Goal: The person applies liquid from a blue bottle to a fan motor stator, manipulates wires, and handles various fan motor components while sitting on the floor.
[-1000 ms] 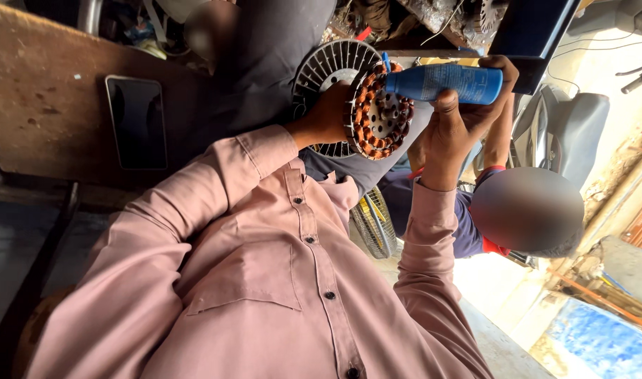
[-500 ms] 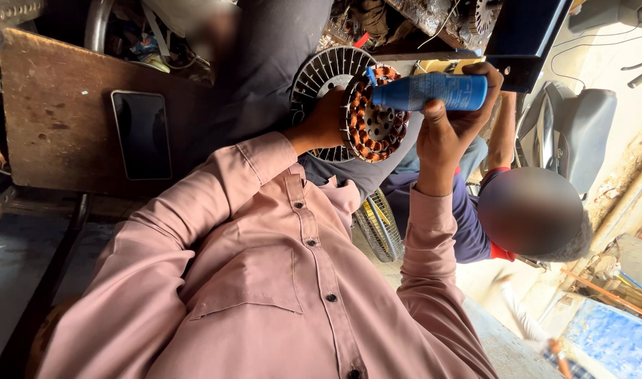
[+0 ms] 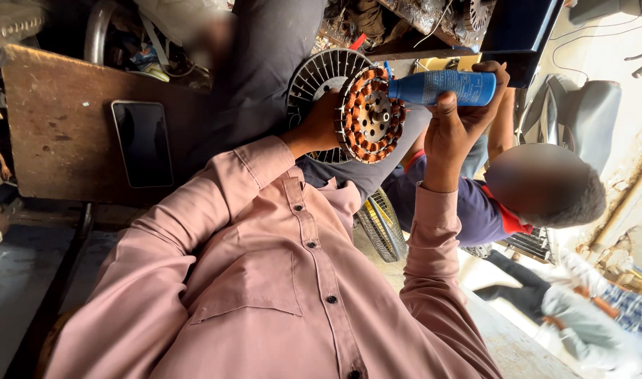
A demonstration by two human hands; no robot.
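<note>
Left hand (image 3: 322, 126) grips stator (image 3: 369, 115) — right hand (image 3: 455, 125) (closed) holds spray can (image 3: 441, 87).

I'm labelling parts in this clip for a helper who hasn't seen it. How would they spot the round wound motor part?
Follow the pink sleeves up to the two hands. The left hand holds the stator, a disc ringed with copper-orange coils, beside the blue spray can. The white finned cover behind it has no coils.

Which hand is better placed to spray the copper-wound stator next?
Right, most likely. The right hand already grips the blue spray can, with its nozzle end pointing at the stator face. The left hand is occupied, its fingers holding the stator's edge.
</note>
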